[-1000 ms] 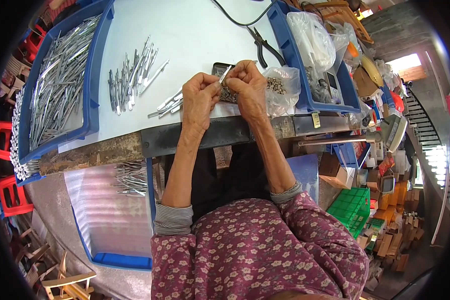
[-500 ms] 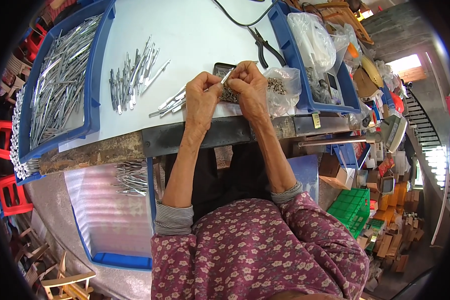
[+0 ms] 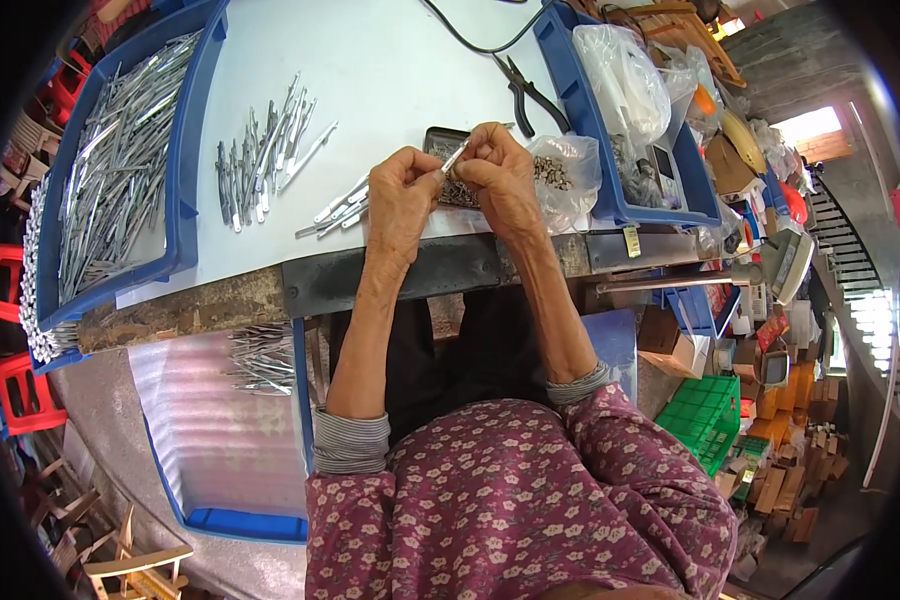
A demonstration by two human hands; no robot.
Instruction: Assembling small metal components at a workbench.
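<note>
My left hand (image 3: 406, 205) and my right hand (image 3: 508, 182) meet over the near part of the white table, fingers pinched together. Between the fingertips is a slim, shiny metal strip (image 3: 455, 156), slanting up to the right; both hands grip it, and its ends are partly covered. Right beneath them lies a dark shallow tray (image 3: 432, 136) of tiny metal parts, half hidden by the hands. A clear plastic bag (image 3: 582, 165) with small brassy pieces rests beside my right hand. Several similar strips (image 3: 338, 210) lie against my left wrist.
More strips (image 3: 270, 150) are fanned out left of centre. A blue bin (image 3: 183, 190) full of strips borders the left. Black-handled pliers (image 3: 532, 97) lie beyond the bag, near another blue bin (image 3: 660, 214) on the right. The table's worn front edge (image 3: 390, 272) runs under my forearms.
Almost nothing differs. My left hand has shifted very slightly, and both hands keep their pinch on the metal strip.
</note>
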